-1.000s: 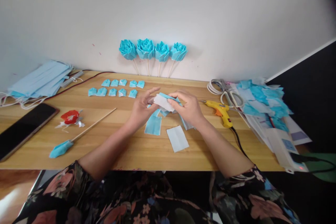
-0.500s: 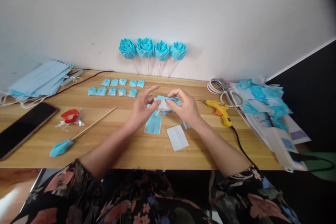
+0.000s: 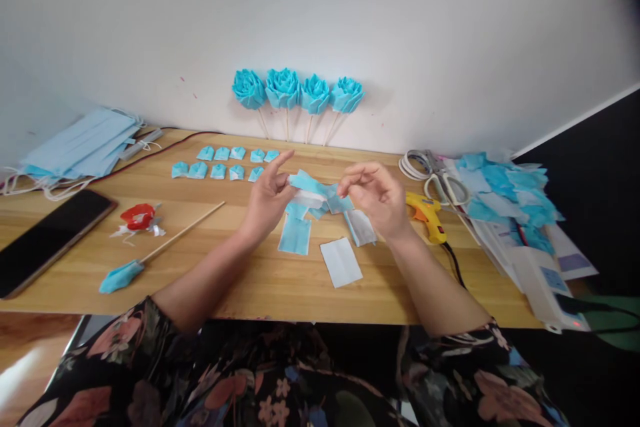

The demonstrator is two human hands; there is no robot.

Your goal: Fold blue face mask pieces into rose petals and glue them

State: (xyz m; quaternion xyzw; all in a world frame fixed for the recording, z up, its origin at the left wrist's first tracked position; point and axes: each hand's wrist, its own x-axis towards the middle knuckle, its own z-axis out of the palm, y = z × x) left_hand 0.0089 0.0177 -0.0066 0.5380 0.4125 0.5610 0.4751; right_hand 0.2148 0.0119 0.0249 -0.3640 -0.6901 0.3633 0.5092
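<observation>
My left hand (image 3: 266,205) pinches a folded piece of mask fabric (image 3: 309,196), blue with a white face, between thumb and fingers; its index finger points up and away. My right hand (image 3: 377,199) is apart from that piece, its fingers loosely bent with nothing visible in them. It hovers beside a yellow hot glue gun (image 3: 430,219) and covers the nozzle. Under and around the hands lie cut fabric pieces, including a blue rectangle (image 3: 294,235) and a whitish rectangle (image 3: 341,262) closer to me.
Several blue fabric flowers on sticks (image 3: 283,88) lean against the wall. Folded petals (image 3: 197,170) stand in two rows. At left are masks (image 3: 83,143), a phone (image 3: 55,240) and a stick with a blue bud (image 3: 121,276). Scissors (image 3: 440,180) and fabric scraps (image 3: 505,190) lie right.
Both hands were on the fabric piece, folding its edge over. The right hand has let go and moved right towards the glue gun; the left keeps the piece. The view has shifted slightly.
</observation>
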